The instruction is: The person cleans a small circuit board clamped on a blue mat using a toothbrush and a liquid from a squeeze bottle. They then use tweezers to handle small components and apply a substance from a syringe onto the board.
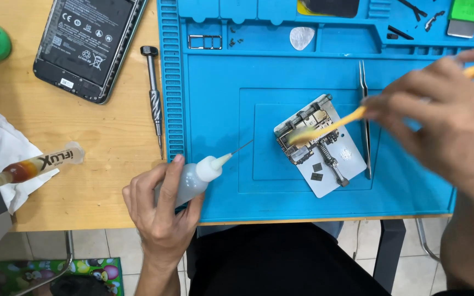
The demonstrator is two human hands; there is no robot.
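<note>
My left hand [160, 211] grips a small clear squeeze bottle [196, 178] with a thin needle tip, pointed right toward the board. My right hand [448, 123], blurred, holds a yellow-handled brush [336, 123] whose bristles rest on a small circuit board [305, 131]. The board is clamped in a grey metal holder plate [346, 164] with a spring clamp, lying on the blue silicone work mat [215, 87].
Metal tweezers [364, 109] lie right of the holder. A precision screwdriver [153, 98] lies on the wooden table beside the mat. An opened phone [86, 44] rests at the top left. A flux syringe [34, 164] sits on white tissue. A guitar-pick tool [302, 37] lies in a mat tray.
</note>
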